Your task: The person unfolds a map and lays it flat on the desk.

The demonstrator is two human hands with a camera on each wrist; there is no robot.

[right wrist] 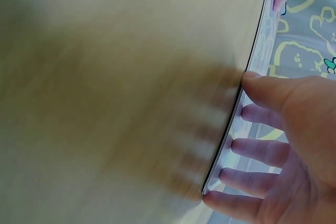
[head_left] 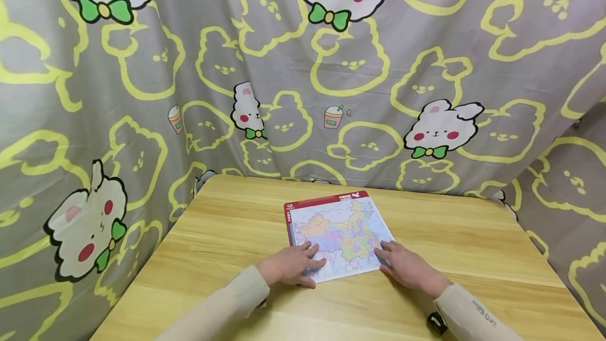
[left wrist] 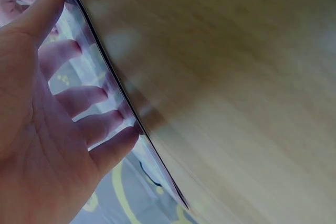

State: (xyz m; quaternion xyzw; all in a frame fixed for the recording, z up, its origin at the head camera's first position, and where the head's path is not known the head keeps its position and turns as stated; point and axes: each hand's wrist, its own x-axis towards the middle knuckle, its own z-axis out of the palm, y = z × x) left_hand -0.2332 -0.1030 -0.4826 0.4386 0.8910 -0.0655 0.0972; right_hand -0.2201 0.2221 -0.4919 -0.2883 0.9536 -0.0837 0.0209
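Observation:
A thin, flat map board [head_left: 345, 230] lies slightly turned on the table, printed with a coloured map of China and a red band along its top and left side. My left hand [head_left: 293, 266] rests on its lower left corner with fingers spread over the print. At the lower right edge, my right hand [head_left: 409, 267] touches the board with its fingertips. The left wrist view shows straight, separated fingers [left wrist: 113, 153] on the glossy surface and the thumb at the near edge. In the right wrist view, extended fingers [right wrist: 252, 182] meet the board's dark-lined edge.
The wooden table [head_left: 227, 214] extends around the board on all sides. Behind it and at both sides hangs a grey curtain [head_left: 293, 67] with yellow outlines and white rabbit faces. A black strap [head_left: 435, 323] sits at the right wrist by the light sleeve [head_left: 473, 312].

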